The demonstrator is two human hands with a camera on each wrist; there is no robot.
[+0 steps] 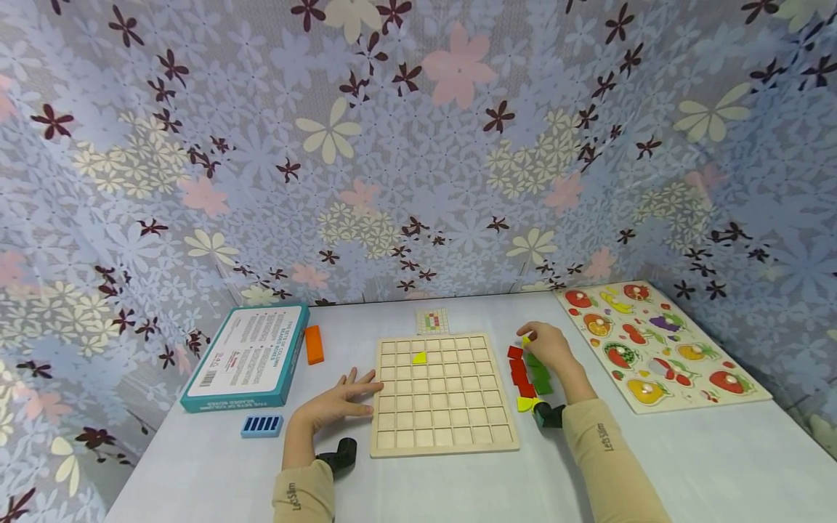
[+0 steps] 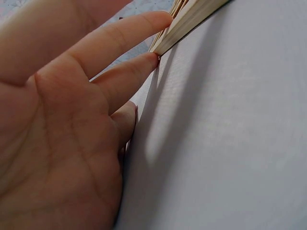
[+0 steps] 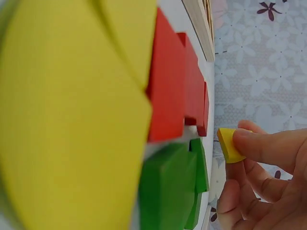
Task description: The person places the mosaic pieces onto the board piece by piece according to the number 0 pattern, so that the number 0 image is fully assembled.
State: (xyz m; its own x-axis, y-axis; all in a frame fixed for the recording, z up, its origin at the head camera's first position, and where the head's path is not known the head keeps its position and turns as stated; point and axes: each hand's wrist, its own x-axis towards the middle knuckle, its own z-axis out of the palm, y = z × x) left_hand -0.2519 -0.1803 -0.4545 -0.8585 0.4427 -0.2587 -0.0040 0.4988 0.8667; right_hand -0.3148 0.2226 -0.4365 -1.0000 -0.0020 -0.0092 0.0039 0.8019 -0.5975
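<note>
My right hand [image 1: 548,344] pinches a small yellow block [image 3: 229,145] between thumb and fingers, above the far end of the loose blocks. Below and beside it lie red blocks [image 1: 519,374], green blocks [image 1: 539,375] and yellow blocks [image 1: 525,404], to the right of the wooden grid board [image 1: 445,438]. One yellow piece [image 1: 420,357] sits in a cell near the board's far left. My left hand [image 1: 338,404] has its fingers extended, fingertips touching the board's left edge, as the left wrist view shows up close.
A small pattern card [image 1: 432,320] lies beyond the board. On the left are a teal-edged box [image 1: 251,356], an orange block [image 1: 314,344] and a blue slotted piece [image 1: 261,426]. A fruit puzzle board [image 1: 654,349] lies at the right, before a flowered curtain [image 1: 418,145].
</note>
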